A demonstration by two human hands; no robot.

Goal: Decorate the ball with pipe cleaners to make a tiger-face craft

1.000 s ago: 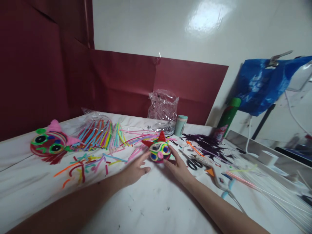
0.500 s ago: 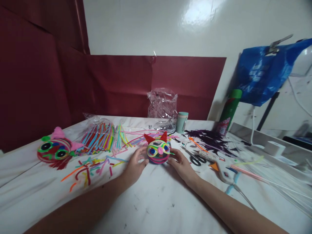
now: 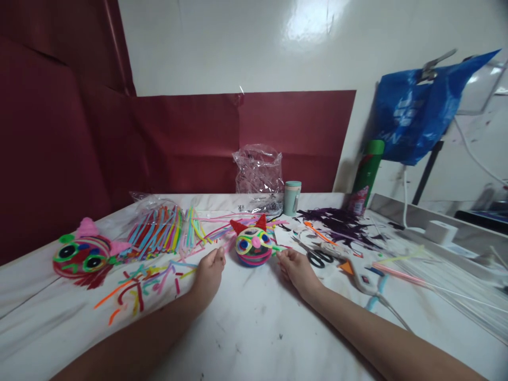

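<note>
Red-eared ball point(image 3: 254, 250) rests on the table point(image 3: 246, 328). Right hand point(image 3: 298, 272) pinches the green strip point(image 3: 276, 248) beside it; left hand point(image 3: 208, 275) curled, grip indiscernible.

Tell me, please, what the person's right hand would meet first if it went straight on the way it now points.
The right hand points toward the round, multicoloured cat-faced ball, so it would probably meet the short green fuzzy strip at the ball's side first; whether they already touch is unclear.

Dim, soft light, bright glare on the glossy wall point(image 3: 246, 50), blurry right edge
</note>
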